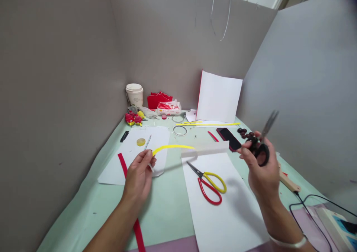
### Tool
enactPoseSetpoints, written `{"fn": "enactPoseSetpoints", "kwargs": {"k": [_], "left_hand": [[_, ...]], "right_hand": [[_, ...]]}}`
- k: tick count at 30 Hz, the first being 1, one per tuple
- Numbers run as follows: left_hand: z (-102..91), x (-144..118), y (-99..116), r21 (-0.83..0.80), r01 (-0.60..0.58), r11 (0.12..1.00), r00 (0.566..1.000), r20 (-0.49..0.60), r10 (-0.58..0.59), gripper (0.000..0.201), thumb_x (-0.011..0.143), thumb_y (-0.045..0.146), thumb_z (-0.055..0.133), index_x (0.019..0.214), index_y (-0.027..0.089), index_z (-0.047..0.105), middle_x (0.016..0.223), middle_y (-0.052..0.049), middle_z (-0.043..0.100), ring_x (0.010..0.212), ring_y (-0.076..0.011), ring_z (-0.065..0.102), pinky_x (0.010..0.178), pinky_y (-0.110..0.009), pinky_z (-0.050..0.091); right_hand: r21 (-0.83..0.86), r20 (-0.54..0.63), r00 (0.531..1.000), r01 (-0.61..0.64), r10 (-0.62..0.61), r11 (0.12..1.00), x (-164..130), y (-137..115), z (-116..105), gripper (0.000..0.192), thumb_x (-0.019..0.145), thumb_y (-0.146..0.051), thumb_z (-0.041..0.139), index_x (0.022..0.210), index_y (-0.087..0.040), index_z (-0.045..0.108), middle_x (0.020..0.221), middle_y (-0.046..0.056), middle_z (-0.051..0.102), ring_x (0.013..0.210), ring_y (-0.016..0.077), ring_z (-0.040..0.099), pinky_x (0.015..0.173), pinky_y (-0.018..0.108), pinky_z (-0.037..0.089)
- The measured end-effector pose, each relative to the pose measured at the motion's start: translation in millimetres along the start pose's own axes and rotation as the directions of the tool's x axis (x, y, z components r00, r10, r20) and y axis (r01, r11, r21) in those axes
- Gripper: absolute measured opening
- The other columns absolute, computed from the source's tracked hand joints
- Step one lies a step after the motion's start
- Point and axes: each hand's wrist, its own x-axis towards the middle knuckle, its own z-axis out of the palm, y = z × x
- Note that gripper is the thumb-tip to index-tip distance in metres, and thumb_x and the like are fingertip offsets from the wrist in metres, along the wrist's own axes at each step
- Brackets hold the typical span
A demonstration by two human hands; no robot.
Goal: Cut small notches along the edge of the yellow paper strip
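Note:
Pinched in my left hand is one end of a narrow yellow strip, which arches to the right over the table. A small white piece also shows by those fingers. My right hand is raised and closed around black-handled scissors, their blades pointing up and away. Between my hands, scissors with one red and one yellow handle lie on a white sheet whose far edge curls up. A long red strip runs beneath my left forearm.
Farther back are a lidded cup, a tissue pack, red-and-yellow ornaments, tape rings and an upright white sheet. A phone and dark beads lie right. Cables and a power strip occupy the near right corner.

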Motion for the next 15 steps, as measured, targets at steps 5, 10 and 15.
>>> {"fn": "enactPoseSetpoints", "kwargs": {"k": [5, 10, 15], "left_hand": [[7.1, -9, -3, 0.004, 0.093, 0.996, 0.995, 0.047, -0.093, 0.023, 0.067, 0.030, 0.080, 0.084, 0.020, 0.069, 0.083, 0.002, 0.058, 0.071, -0.0088, 0.052, 0.069, -0.020, 0.043], [14.4, -28, -10, 0.341, 0.145, 0.929, 0.936, 0.255, -0.240, 0.022, 0.070, 0.032, 0.077, 0.086, 0.020, 0.068, 0.077, 0.001, 0.060, 0.072, -0.0122, 0.053, 0.068, -0.023, 0.041], [19.9, -45, -15, 0.586, 0.163, 0.793, 0.752, 0.447, -0.485, 0.024, 0.069, 0.030, 0.076, 0.088, 0.017, 0.069, 0.073, 0.000, 0.060, 0.066, -0.0119, 0.052, 0.062, -0.023, 0.038]], "right_hand": [[0.066, 0.449, 0.843, -0.362, 0.296, 0.930, -38, -8, 25, 0.052, 0.083, -0.036, 0.068, 0.131, -0.028, 0.048, 0.094, 0.002, 0.056, 0.086, 0.0207, 0.060, 0.081, 0.036, 0.050], [0.160, 0.654, 0.645, -0.628, 0.395, 0.761, -60, 3, 44, 0.045, 0.085, -0.033, 0.068, 0.126, -0.026, 0.050, 0.102, 0.003, 0.057, 0.103, 0.0246, 0.062, 0.091, 0.040, 0.049], [0.229, 0.585, 0.727, -0.573, 0.359, 0.787, -56, 9, 42, 0.047, 0.083, -0.028, 0.070, 0.126, -0.028, 0.052, 0.102, 0.002, 0.058, 0.094, 0.0196, 0.061, 0.080, 0.033, 0.053]]}}
